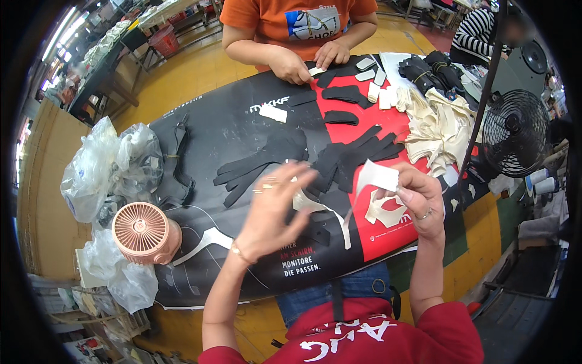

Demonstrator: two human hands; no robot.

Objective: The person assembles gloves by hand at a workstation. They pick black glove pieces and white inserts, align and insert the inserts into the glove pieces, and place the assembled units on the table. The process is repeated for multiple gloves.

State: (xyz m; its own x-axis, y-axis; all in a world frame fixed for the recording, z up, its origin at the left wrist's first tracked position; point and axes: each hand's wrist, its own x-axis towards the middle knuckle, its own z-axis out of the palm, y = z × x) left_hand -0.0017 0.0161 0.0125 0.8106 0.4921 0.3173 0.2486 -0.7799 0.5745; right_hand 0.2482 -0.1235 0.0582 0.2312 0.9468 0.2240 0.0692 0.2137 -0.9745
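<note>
My right hand (418, 197) pinches a small white cut piece (377, 177) with a scalloped edge, held up over the red part of the table cover (388, 236). A thin white strip (347, 223) hangs down from it. My left hand (273, 209) is raised with fingers spread, holding nothing, just left of that piece. Under both hands lie black cut fabric strips (260, 164) and more black pieces (351, 155), plus a cream piece (388, 212) below my right hand.
A person in an orange shirt across the table handles small pieces (315, 71). A heap of cream pieces (436, 127) lies at the right, a black fan (515, 133) beyond it. A pink fan (142, 232) and clear plastic bags (103, 170) are at the left.
</note>
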